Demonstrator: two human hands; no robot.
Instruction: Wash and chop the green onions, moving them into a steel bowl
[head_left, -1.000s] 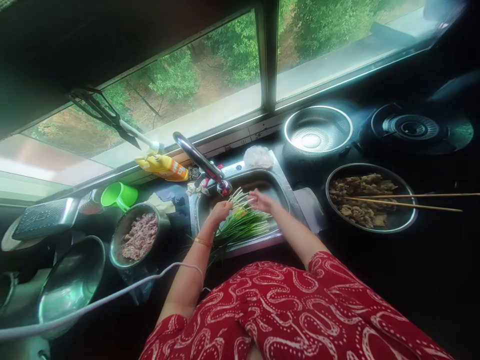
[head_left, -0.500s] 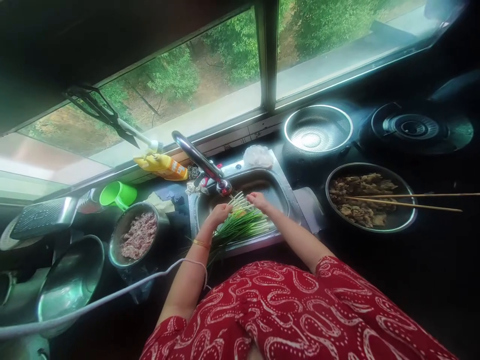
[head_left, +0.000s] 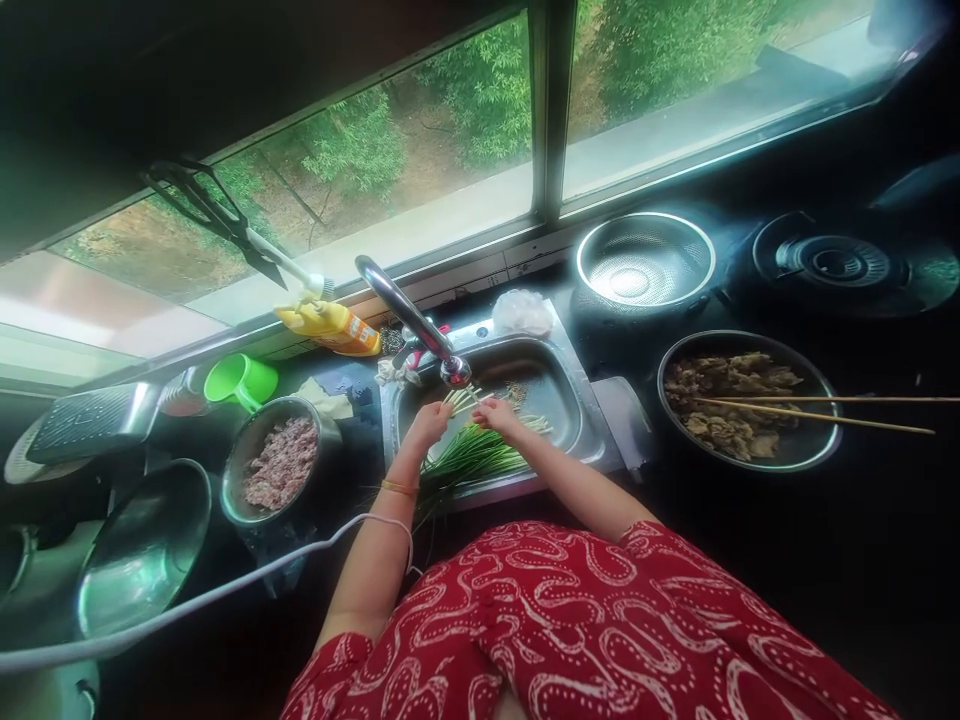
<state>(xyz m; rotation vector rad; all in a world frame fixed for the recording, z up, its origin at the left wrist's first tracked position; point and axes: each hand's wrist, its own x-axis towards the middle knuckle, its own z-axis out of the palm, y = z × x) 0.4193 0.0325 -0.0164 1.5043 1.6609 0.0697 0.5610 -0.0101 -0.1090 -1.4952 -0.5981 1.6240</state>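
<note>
Over the near part of the metal sink [head_left: 559,375], my left hand [head_left: 430,424] is closed around a few green onions [head_left: 463,399], their pale root ends pointing up toward the faucet. My right hand [head_left: 496,415] is closed in a pinch at those white ends, close beside the left. Below both hands a larger bunch of green onions [head_left: 480,450] lies across the sink, its green leaves hanging over the front left edge. The curved faucet [head_left: 409,315] stands just beyond my hands. Some small brownish scraps [head_left: 515,393] lie on the sink's bottom.
Left of the sink are a pot of ground meat [head_left: 281,465], a green cup [head_left: 240,380] and a yellow bottle [head_left: 330,325]. To the right stand a bowl of cooked food [head_left: 735,400] with chopsticks [head_left: 825,410], a perforated steel basin [head_left: 646,258] and a stove burner [head_left: 840,262]. A white cable [head_left: 247,577] crosses at lower left.
My right hand has moved left and slightly down, closer to my left hand. The left hand has shifted slightly left. The view has moved a little.
</note>
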